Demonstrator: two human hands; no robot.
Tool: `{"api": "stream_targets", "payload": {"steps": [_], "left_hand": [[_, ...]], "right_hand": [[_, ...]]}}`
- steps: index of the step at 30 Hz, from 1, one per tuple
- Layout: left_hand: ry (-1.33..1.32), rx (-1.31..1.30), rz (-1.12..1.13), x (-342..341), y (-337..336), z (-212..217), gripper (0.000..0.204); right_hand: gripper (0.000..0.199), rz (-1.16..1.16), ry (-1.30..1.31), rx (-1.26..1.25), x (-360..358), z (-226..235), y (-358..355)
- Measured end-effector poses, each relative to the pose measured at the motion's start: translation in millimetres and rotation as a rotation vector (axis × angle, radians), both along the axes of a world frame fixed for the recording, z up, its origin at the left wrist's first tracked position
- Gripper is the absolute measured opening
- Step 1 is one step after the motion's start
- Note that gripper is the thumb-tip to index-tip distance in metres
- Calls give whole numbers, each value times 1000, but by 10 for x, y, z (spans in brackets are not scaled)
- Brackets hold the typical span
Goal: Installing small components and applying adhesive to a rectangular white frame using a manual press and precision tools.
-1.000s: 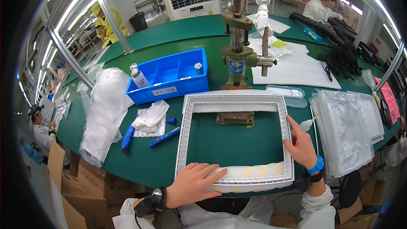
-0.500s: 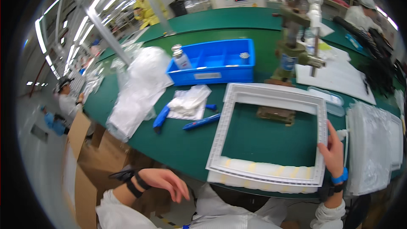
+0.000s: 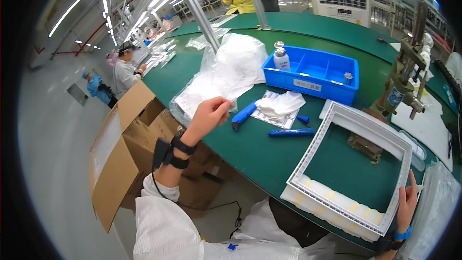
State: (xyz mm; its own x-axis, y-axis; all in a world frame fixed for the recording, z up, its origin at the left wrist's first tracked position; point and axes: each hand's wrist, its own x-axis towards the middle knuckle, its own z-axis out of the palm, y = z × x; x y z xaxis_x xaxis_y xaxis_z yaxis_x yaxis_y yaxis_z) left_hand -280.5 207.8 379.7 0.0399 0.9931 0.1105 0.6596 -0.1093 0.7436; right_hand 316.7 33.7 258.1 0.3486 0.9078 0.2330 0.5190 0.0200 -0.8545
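Observation:
A white rectangular plastic frame (image 3: 308, 156) lies at the table's near right edge, with white foam wrapping (image 3: 337, 202) marked by yellow strips along its near side. My right hand (image 3: 408, 204) grips the frame's right rail, thumb on the rail and fingers stretched along its outer side. My left hand (image 3: 211, 115) is raised over the table's near edge, its fingers curled together with nothing visible in them. Just beyond it lies crumpled clear plastic wrapping (image 3: 211, 79). To its right are a blue-handled tool (image 3: 244, 115), a white cloth (image 3: 281, 105) and a blue pen-shaped tool (image 3: 290, 132).
A blue divided tray (image 3: 308, 86) holds a white pump bottle (image 3: 281, 60). A green metal press (image 3: 394, 86) stands behind the frame. Clear-wrapped parts (image 3: 435, 202) lie at the right. Open cardboard boxes (image 3: 122, 159) stand on the floor at left. Several other people are farther off.
My view has swung left. My left hand has risen from near my lap to the wrapping, and its fingers have curled. My right hand stays at the frame's right side.

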Motion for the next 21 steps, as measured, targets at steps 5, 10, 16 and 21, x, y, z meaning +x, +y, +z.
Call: {"api": "stream_targets", "payload": {"steps": [5,10,16,21], "left_hand": [[-792,-210,-170,425,762,-375,26],[-422,-192,-408,1068,875,-409,28],[-169,-172,-796,2101,472,-277,29],[5,208,-775,2332,321,-408,33]], "right_hand": [[26,121,126,180,-369,776,-502],[23,902,-432,551,-1438,1733,-296],[19,524,-450,894,-1733,1576,-514],[20,366,-492,788,-1269,1477,-866]]}}
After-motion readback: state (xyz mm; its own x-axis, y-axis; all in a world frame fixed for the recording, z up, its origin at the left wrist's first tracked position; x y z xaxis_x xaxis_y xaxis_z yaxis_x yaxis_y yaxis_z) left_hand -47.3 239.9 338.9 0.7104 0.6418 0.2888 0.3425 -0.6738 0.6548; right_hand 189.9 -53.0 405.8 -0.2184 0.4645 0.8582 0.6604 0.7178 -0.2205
